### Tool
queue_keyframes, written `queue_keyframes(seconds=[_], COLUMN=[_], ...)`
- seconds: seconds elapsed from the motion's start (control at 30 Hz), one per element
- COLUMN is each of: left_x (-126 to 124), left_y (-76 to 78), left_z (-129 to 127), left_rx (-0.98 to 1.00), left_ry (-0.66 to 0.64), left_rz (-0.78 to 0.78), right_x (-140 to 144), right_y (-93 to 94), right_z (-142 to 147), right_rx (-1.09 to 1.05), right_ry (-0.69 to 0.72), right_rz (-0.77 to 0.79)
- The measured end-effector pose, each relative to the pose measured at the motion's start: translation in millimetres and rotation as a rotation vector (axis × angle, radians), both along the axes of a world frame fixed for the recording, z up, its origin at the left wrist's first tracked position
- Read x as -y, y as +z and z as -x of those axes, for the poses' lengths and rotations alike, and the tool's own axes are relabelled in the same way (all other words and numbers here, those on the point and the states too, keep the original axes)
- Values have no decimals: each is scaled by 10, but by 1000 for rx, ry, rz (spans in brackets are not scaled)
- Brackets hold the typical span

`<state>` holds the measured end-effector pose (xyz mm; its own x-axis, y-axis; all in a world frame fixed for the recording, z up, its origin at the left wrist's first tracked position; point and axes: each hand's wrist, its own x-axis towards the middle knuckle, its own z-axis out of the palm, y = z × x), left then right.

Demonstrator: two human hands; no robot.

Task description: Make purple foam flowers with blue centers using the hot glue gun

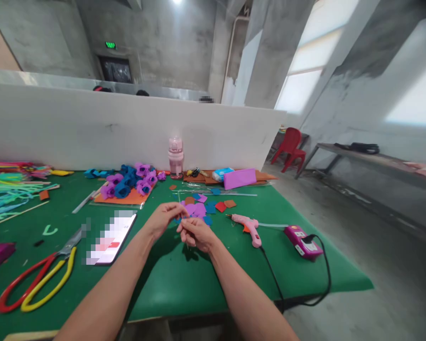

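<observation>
Left hand (165, 217) and right hand (195, 232) meet over the green tabletop (184, 284), fingertips pinched together on a thin wire stem (179, 201) that rises at 12 o'clock; a small blue bit seems caught between them, hard to tell. Foam squares (199, 208) just beyond. Glue gun (246, 225) at 3 o'clock, scissors (42, 277) and phone (111, 237) at 9. Judgement: keep the pinch tight, stem upright, work close to the fingertips.

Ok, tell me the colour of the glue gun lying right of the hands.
Pink glue gun, with a black cord; the head view shows it.
</observation>
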<state>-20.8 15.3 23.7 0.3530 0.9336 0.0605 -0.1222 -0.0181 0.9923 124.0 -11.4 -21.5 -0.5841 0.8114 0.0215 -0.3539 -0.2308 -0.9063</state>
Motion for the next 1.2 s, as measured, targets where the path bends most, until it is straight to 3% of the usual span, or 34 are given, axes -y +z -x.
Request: queue_keyframes(seconds=[0.13,0.2,0.23,0.3,0.43,0.5,0.57,0.63,0.8,0.97,1.07,1.2], left_x=[-140,-183,-188,-163,-33,12,5,-54,-157,-31,13,26], left_y=[19,41,50,60,26,-7,-32,-40,-35,-95,-112,-112], left_z=[188,251,261,242,134,95,66,23,-162,-147,-74,-44], left_rx=[380,462,440,273,-353,-641,-825,-932,-1036,-1241,-1308,-1293], left_ry=[203,257,268,274,206,130,147,265,451,628,634,613], left_rz=[48,35,16,-50,-187,-222,-290,-362,-387,-443,-452,-477], right_x=[85,79,55,-33,-265,-339,-363,-337,-138,-43,-135,-289], right_y=[21,49,62,76,25,-25,-54,-36,123,132,77,40], right_z=[26,6,-22,-114,-372,-466,-512,-535,-732,-893,-789,-645], right_rx=[135,171,164,103,11,160,367,525,890,1340,1415,1389], right_ry=[213,194,115,-180,-878,-1045,-1061,-1056,-1050,-757,-626,-626], right_rz=[-53,-85,-88,-66,-43,-111,-222,-320,-498,-605,-604,-567])
